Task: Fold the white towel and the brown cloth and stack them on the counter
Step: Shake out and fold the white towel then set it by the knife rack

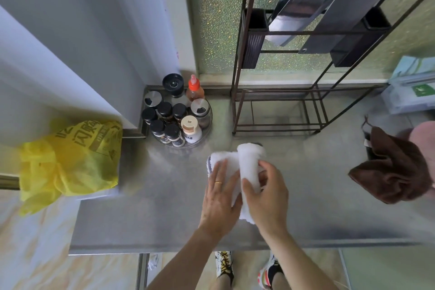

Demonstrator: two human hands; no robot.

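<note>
A fluffy white terry towel (237, 172) lies partly folded near the middle of the dull grey steel table (153, 207), directly under both hands. The left hand (220, 205), a gold ring on one finger, lies flat with fingers spread and pressed on the left half of the towel, gripping nothing. The right hand (268, 198) is closed on the towel: its thumb lies over a raised fold that runs away from the person, and its fingers curl round the fold's right side. The fold's far end rises just beyond the fingertips; its near end shows between the two wrists.

A crumpled dark brown plush cloth (395, 172) sits well apart at the table's right edge, unfolded; what it rests against is blurred, perhaps a pink object. Beyond the towel stands a round tray of black-capped spice jars (176, 120) beside a dark metal wire rack (306, 54). A yellow printed plastic bag (70, 160) hangs off the table's left end.
</note>
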